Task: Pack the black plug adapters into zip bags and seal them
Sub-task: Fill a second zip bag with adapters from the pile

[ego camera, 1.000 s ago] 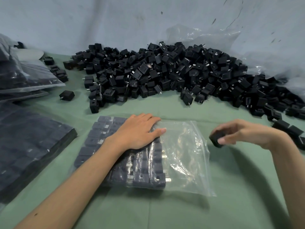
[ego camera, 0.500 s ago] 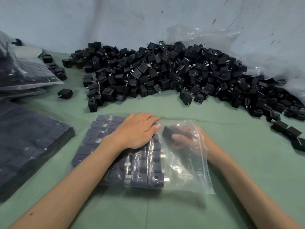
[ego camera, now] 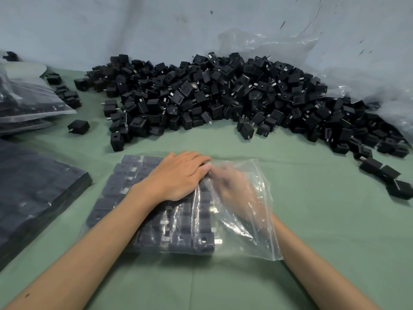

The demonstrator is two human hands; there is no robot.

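Observation:
A clear zip bag (ego camera: 252, 231) lies flat on the green cloth in front of me, its mouth to the right. Rows of black plug adapters (ego camera: 185, 231) fill its left part. My left hand (ego camera: 178, 175) rests flat on top of the bag with straight fingers, pressing on the packed rows. My right hand (ego camera: 234, 189) is inside the bag, reaching left until its fingertips lie under my left fingertips. It is blurred behind the plastic, so whether it holds an adapter does not show. A large pile of loose adapters (ego camera: 223, 97) lies behind the bag.
Filled zip bags (ego camera: 33, 104) are stacked at the far left, with a dark flat stack (ego camera: 33, 193) nearer me. A single adapter (ego camera: 78, 127) lies beside them. A few loose adapters (ego camera: 388, 173) sit at the right edge. A crumpled clear plastic sheet (ego camera: 368, 81) lies against the wall.
My right hand carried one adapter from outside the bag's mouth into the bag and has pushed further left. My left hand has stayed flat on the bag.

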